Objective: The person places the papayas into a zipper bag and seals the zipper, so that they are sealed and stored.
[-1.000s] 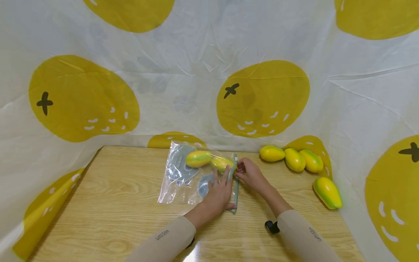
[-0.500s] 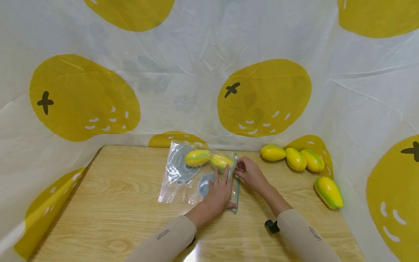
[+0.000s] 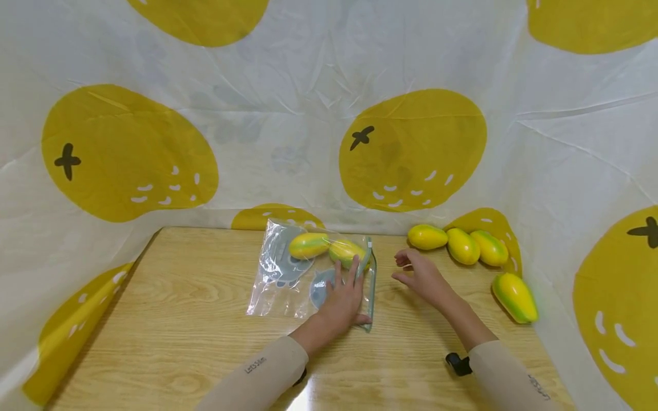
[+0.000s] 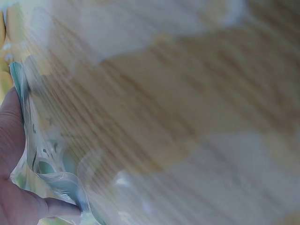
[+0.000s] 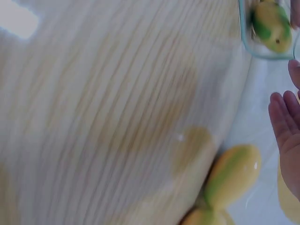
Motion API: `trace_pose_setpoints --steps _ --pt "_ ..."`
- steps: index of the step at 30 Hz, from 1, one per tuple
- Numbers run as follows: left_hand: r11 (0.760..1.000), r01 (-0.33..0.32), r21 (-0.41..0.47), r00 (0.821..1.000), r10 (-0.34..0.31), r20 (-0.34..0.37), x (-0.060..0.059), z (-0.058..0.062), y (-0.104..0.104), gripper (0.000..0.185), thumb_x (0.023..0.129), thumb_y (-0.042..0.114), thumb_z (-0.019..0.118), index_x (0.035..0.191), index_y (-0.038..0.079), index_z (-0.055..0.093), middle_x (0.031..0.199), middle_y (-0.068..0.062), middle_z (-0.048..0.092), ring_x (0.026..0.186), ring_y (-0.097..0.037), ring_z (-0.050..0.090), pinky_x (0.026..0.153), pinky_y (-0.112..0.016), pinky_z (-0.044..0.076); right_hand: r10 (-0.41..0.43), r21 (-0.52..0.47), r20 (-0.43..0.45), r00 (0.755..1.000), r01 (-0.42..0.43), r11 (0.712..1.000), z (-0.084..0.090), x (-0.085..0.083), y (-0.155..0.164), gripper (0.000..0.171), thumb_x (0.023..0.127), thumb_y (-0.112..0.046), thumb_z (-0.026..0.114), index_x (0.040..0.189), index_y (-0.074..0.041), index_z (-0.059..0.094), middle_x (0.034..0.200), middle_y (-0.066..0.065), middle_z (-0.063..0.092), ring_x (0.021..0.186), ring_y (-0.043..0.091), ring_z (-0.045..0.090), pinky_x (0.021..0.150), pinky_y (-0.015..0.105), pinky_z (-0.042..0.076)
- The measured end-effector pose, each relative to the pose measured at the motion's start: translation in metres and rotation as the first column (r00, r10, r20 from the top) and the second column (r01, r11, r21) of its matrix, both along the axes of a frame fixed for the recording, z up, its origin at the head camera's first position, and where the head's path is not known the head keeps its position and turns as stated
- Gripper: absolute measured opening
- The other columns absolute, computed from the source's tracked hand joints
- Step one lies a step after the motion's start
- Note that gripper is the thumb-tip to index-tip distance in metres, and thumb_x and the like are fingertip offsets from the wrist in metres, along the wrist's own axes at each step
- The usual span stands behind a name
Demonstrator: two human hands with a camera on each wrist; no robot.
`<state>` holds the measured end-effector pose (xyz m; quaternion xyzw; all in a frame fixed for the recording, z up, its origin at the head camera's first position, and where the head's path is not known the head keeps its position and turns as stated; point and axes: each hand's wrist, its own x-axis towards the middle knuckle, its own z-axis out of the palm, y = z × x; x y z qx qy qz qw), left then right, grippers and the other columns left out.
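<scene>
A clear zip bag (image 3: 293, 305) with blue-grey printed shapes lies flat on the table in the head view. Inside it, end to end, are two glossy yellow-green fruits, a left one (image 3: 308, 245) and a right one (image 3: 343, 251) near the bag's mouth. My left hand (image 3: 341, 299) rests on the bag beside its greenish zip edge (image 3: 372, 297), fingers spread. The left wrist view shows the thumb (image 4: 63, 209) against the mouth, where the plastic layers gape. My right hand (image 3: 424, 277) is off the table to the right, fingers slightly bent, holding nothing.
Three similar fruits (image 3: 462, 246) sit in a row at the back right. Another fruit (image 3: 515, 298) lies nearer, by the right-hand curtain. A white curtain (image 3: 288, 142) with large yellow fruit prints encloses the wooden table (image 3: 180, 319) at the back and sides.
My right hand has drawn away from the bag's mouth to the right. My left hand stays on the bag, and both fruits remain inside.
</scene>
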<state>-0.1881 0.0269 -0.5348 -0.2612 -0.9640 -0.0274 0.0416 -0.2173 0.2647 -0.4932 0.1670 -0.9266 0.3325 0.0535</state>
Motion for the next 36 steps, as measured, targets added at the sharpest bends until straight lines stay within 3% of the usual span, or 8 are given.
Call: trace_pose_setpoints --steps 7,11,16,23,27,36 --pt "1.0 -0.007 -0.014 1.0 0.007 0.007 -0.001 -0.002 -0.003 0.123 0.07 0.077 0.075 0.162 0.008 0.031 0.174 -0.018 0.002 0.15 -0.057 0.024 0.099 -0.061 0.054 -0.08 0.16 -0.016 0.997 0.081 0.984 0.014 0.021 0.049 0.049 0.092 -0.014 0.078 0.133 0.006 0.057 0.132 0.027 0.062 0.123 0.048 0.058 0.1 0.061 0.05" --pt "1.0 -0.008 -0.015 1.0 0.008 -0.001 -0.002 -0.002 -0.004 0.124 0.07 0.077 0.076 0.162 0.008 0.032 0.174 -0.018 0.003 0.15 -0.056 0.025 0.098 -0.061 0.054 -0.141 0.177 -0.031 0.99 0.144 0.974 0.024 0.032 0.082 0.06 0.092 -0.018 0.078 0.139 0.008 0.052 0.138 0.032 0.056 0.128 0.052 0.051 0.101 0.067 0.044" --pt "1.0 -0.003 0.0 1.0 0.003 -0.011 -0.002 -0.001 -0.003 0.124 0.068 0.076 0.077 0.161 0.007 0.033 0.174 -0.018 0.005 0.15 -0.057 0.026 0.097 -0.061 0.055 -0.235 0.195 0.017 0.972 0.228 0.954 0.03 0.048 0.12 0.077 0.095 -0.032 0.076 0.151 0.007 0.04 0.148 0.036 0.045 0.134 0.058 0.041 0.101 0.073 0.038" --pt "1.0 0.009 0.014 1.0 -0.009 0.017 -0.001 0.0 0.0 0.123 0.069 0.075 0.078 0.161 0.006 0.033 0.174 -0.019 0.002 0.15 -0.058 0.024 0.098 -0.062 0.054 -0.315 0.203 -0.003 0.949 0.309 0.929 0.019 0.062 0.16 0.084 0.098 -0.037 0.071 0.154 0.011 0.03 0.15 0.044 0.036 0.132 0.067 0.034 0.101 0.078 0.032" --pt "1.0 0.002 0.001 1.0 -0.002 0.018 0.0 -0.001 0.001 0.123 0.069 0.076 0.077 0.161 0.006 0.033 0.174 -0.018 0.002 0.151 -0.057 0.023 0.098 -0.061 0.054 -0.324 0.192 -0.025 0.946 0.323 0.927 0.012 0.066 0.171 0.085 0.098 -0.034 0.072 0.152 0.014 0.03 0.149 0.046 0.034 0.134 0.068 0.031 0.106 0.079 0.027" --pt "1.0 -0.002 0.015 1.0 0.002 0.025 0.0 -0.001 0.0 0.123 0.069 0.074 0.079 0.161 0.007 0.033 0.174 -0.018 0.004 0.151 -0.056 0.024 0.098 -0.062 0.054 -0.327 0.182 -0.062 0.943 0.333 0.925 0.0 0.067 0.182 0.083 0.095 -0.03 0.076 0.147 0.02 0.034 0.141 0.051 0.038 0.127 0.069 0.035 0.103 0.079 0.029"
